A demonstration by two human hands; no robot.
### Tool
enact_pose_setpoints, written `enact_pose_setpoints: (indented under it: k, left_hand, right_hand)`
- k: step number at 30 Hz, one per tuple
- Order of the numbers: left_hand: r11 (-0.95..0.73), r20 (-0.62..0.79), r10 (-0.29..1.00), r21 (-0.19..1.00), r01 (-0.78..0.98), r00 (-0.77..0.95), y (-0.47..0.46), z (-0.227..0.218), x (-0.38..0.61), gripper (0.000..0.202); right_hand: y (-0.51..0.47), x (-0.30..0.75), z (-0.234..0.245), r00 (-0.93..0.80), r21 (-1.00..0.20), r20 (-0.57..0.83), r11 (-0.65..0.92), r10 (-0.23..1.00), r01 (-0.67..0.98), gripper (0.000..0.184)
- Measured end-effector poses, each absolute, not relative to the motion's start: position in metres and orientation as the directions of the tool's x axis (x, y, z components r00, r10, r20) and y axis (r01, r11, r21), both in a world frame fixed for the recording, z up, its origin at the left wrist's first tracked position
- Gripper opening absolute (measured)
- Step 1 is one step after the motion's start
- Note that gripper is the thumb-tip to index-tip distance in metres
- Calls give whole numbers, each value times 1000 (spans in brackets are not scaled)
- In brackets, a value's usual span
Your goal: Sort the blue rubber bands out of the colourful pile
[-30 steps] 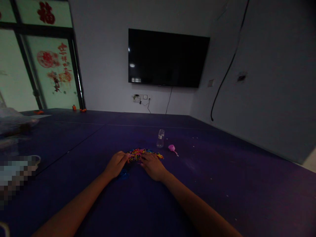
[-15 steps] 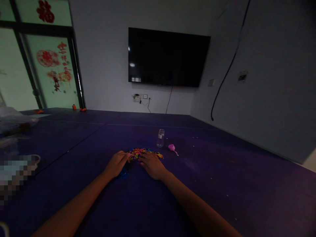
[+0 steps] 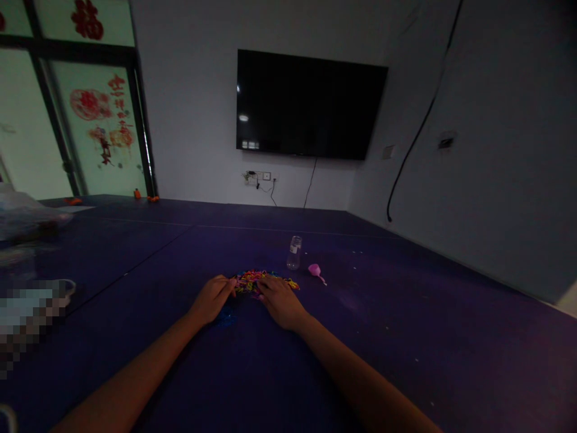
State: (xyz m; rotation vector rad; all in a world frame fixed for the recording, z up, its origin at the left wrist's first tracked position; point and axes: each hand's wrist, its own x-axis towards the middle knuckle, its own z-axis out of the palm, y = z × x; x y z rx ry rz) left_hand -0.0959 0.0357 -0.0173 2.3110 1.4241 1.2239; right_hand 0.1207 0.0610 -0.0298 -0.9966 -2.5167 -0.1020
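Observation:
A heap of small multicoloured pieces (image 3: 247, 281), which look like rubber bands or clips, lies on the dark purple surface. At its left edge is my left hand (image 3: 213, 298), thumb and fingers drawn together; anything between the fingertips is too small to make out. My right hand (image 3: 281, 300) rests over the right part of the heap, fingers stretched out and covering some pieces. Beside my left wrist lies a small blue bundle (image 3: 226, 316). Just beyond the heap stands a clear bottle (image 3: 294, 255) with a white label, and a pink funnel-like scoop (image 3: 314, 270) lies right of it.
A clear plastic bag (image 3: 27, 213) sits at the far left, with a pale blue-topped, partly pixelated thing (image 3: 31, 310) nearer me. Tiny white bits dot the purple surface (image 3: 396, 288) on the right. A television (image 3: 311, 105) hangs on the far wall.
The view has shifted slightly. My right fingers have moved a little over the heap, while my left hand stays at its left edge. Bottle and pink scoop have not moved.

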Motion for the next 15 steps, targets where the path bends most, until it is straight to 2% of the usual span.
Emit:
enact_pose_setpoints:
  k: [15]
  left_hand:
    - [-515,548,814,527,676,193,38,-20,-94,54]
  right_hand:
    - [64,121,-31,-646,-157,324,712,692,684,36]
